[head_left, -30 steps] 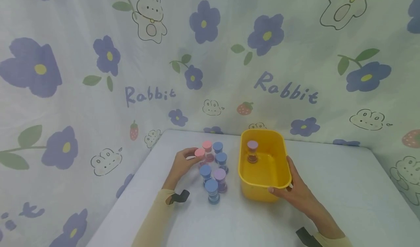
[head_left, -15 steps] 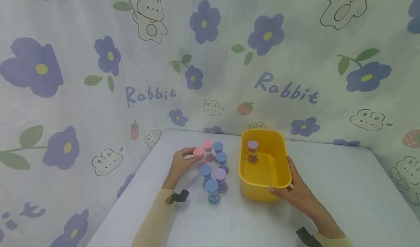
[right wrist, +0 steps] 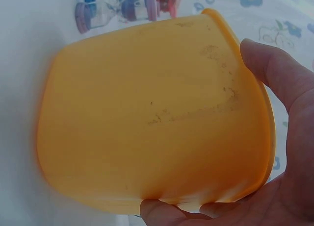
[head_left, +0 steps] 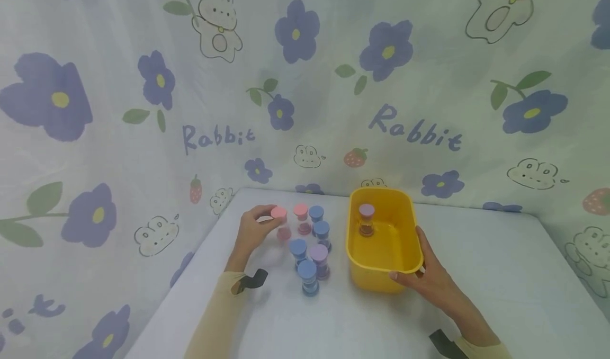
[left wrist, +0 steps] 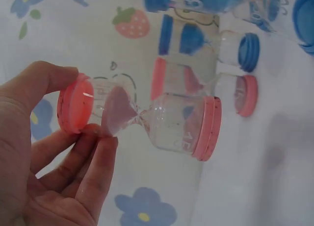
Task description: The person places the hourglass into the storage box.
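My left hand (head_left: 254,229) pinches a pink-capped hourglass (head_left: 283,225) by its upper end, thumb on the cap and fingertips below it. The left wrist view shows pink sand in both bulbs of this hourglass (left wrist: 142,118); its base seems slightly off the table. Beside it stands another pink hourglass (head_left: 302,220). My right hand (head_left: 438,285) grips the near right corner of a yellow bin (head_left: 376,282), thumb over the rim and fingers along the side wall (right wrist: 147,113). Inside the bin a purple-capped hourglass (head_left: 366,220) stands upright near the left wall.
Between the left hand and the bin stand several blue hourglasses (head_left: 308,278) and one purple hourglass (head_left: 320,261), close together. The white table (head_left: 476,242) meets a patterned curtain (head_left: 333,99) at the back and left.
My left hand has moved left and slightly away with the pink hourglass, parting it from the group. The right hand and the bin have stayed where they were.
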Available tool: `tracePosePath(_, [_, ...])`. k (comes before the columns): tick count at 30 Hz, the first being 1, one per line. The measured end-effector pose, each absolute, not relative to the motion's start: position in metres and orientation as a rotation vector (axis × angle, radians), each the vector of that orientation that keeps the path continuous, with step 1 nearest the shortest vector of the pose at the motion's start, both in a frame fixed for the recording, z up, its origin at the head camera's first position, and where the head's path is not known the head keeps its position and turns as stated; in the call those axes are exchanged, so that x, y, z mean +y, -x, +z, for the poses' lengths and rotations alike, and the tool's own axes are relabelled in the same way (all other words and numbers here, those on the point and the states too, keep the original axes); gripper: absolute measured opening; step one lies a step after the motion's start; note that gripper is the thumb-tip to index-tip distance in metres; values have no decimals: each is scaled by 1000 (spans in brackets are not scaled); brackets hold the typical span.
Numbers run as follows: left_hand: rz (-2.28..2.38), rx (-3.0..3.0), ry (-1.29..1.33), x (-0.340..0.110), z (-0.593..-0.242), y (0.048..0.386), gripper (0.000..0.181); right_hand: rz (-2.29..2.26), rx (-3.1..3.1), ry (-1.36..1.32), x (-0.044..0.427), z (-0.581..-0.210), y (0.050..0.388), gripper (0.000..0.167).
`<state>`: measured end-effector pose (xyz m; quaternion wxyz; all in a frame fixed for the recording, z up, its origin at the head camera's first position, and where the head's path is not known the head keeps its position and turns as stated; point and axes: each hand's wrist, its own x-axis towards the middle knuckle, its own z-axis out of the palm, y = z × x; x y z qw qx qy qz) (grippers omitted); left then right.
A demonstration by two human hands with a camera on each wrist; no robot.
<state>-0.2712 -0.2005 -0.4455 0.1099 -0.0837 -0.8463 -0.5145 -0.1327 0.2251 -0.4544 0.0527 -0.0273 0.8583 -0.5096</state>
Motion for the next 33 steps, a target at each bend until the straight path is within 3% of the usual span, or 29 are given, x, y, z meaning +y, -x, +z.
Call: tracePosePath(33, [-1615, -2281, 595, -158, -361, 265, 38, -1588, 2602, 122, 226, -456, 132, 121])
